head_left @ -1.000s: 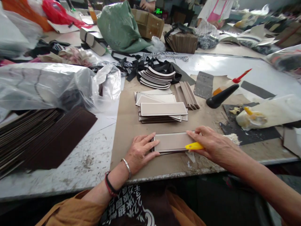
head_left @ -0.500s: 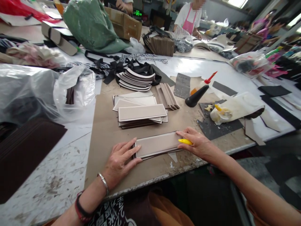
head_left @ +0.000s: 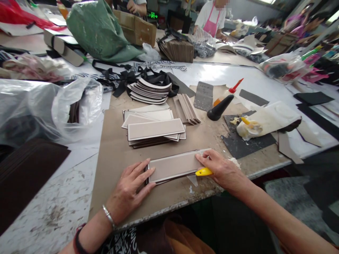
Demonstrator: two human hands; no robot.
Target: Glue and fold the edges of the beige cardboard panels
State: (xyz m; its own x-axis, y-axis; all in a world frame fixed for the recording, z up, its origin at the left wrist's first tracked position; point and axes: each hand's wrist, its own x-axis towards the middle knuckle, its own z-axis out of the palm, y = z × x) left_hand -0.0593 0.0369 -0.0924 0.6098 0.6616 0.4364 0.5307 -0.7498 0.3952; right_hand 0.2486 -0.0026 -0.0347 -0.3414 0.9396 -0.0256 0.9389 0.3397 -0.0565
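A small stack of beige rectangular panels with pale borders [head_left: 173, 165] lies in front of me near the table edge. My left hand [head_left: 132, 185] rests at its left end, fingers outstretched, the fingertips on the top panel's edge. My right hand [head_left: 218, 167] is closed around a tool with a yellow tip or handle [head_left: 203, 171]; the rest of that tool is hidden in the palm. The right thumb and forefinger touch the stack's right end. Just beyond, a loose pile of similar panels [head_left: 155, 129] sits on the brown board [head_left: 111, 141].
Behind the pile are curved strips [head_left: 150, 88] and narrow strips [head_left: 186, 109]. To the right lie a black cone [head_left: 220, 108], a red-tipped bottle [head_left: 234, 88] and a white glue-smeared container [head_left: 272, 118]. Dark sheets [head_left: 29, 176] and a plastic bag [head_left: 47, 109] are left. A co-worker [head_left: 212, 19] stands beyond.
My right hand has turned, bringing the yellow part lower, beside the stack's near edge, while its thumb and forefinger press on the top panel. The view shifted slightly; my left hand stays at the left end.
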